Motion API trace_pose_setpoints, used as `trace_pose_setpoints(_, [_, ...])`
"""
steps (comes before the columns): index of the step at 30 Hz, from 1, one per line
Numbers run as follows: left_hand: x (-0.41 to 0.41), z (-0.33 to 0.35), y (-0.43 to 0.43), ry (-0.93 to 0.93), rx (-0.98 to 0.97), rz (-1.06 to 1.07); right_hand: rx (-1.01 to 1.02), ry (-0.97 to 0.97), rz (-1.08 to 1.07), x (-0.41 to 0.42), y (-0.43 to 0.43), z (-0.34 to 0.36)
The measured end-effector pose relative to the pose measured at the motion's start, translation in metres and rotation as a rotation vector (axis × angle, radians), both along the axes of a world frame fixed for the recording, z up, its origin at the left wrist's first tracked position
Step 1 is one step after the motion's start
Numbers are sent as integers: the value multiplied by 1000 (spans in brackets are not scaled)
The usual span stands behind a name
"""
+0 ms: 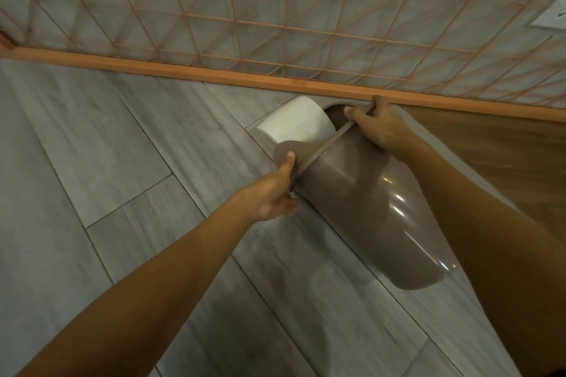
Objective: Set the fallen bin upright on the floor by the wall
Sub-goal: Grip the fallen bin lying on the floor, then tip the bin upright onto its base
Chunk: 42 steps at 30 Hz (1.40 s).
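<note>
The taupe swing-lid bin [361, 193] lies tilted, mouth end far toward the wall's orange skirting [183, 66], base near and off the grey floor tiles [107, 147]. The left hand [272, 193] pinches the lid collar and the right hand [379, 125] grips the far rim, opposite holds suited to pivoting it upright.

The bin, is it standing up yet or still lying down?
Lying down. The brown bin is on its side on the floor, both hands gripping its rim end.

We see dim, warm light, motion blur throughout, white glare streaks on the bin [367, 208], edges bowed.
</note>
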<state>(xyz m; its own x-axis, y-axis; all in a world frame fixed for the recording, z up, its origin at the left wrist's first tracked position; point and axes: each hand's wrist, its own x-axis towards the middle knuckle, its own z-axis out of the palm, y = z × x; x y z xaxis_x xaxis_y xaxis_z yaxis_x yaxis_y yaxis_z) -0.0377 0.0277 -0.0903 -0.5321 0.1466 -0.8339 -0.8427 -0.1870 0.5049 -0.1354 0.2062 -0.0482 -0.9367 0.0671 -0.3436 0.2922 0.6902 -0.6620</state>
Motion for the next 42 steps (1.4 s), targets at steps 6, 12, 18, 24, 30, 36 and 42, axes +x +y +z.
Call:
trace_pose_setpoints(6, [0,5,16,-12,204,207,-34,38,-75,6,3,7])
trace_pose_setpoints(12, [-4,24,28,55,228,238,-62,110,-149,21,17,25])
trace_pose_setpoints(18, [-8,51,20,258,198,130,-161,218,-228,37,37,52])
trace_pose_setpoints(24, [-15,83,-3,478,84,-11,-383,295,-273,57,45,80])
trace_pose_setpoints(30, [-19,99,-26,678,-53,-206,-617,291,-356,78,51,83])
trace_pose_setpoints(36, [-17,98,-52,709,-111,-310,-767,260,-363,114,38,61])
trace_pose_setpoints(42, [-7,97,-69,745,-138,-375,-714,258,-310,138,29,44])
